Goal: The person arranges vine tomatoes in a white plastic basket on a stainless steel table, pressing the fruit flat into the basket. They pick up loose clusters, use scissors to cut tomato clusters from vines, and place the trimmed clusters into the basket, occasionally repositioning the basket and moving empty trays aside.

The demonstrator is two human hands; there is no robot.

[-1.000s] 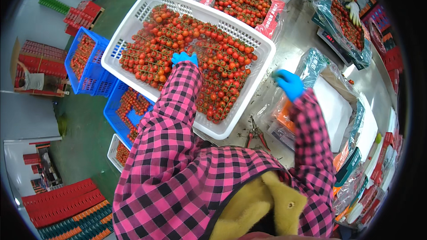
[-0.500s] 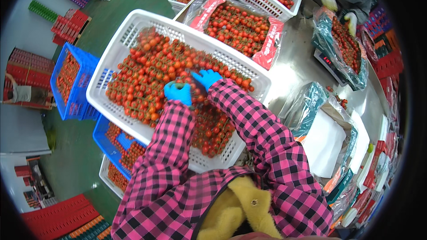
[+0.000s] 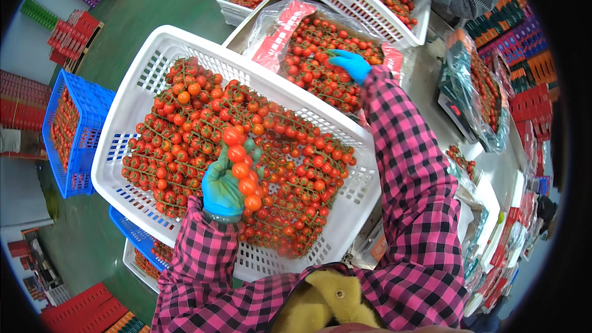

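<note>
Head view: left hand (image 3: 223,188) palm-up, clamped on tomato truss (image 3: 244,171); right hand (image 3: 351,65) outstretched over boxed tomatoes (image 3: 312,49), grip unclear

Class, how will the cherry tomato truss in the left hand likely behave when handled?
The cherry tomato truss likely flexes, being separate fruits in a row. Its glossy surface may slip in the gloved left hand. Any detached, being round, could roll.

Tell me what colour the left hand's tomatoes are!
The tomatoes in the left hand are orange-red, seen best in the head view.
</note>
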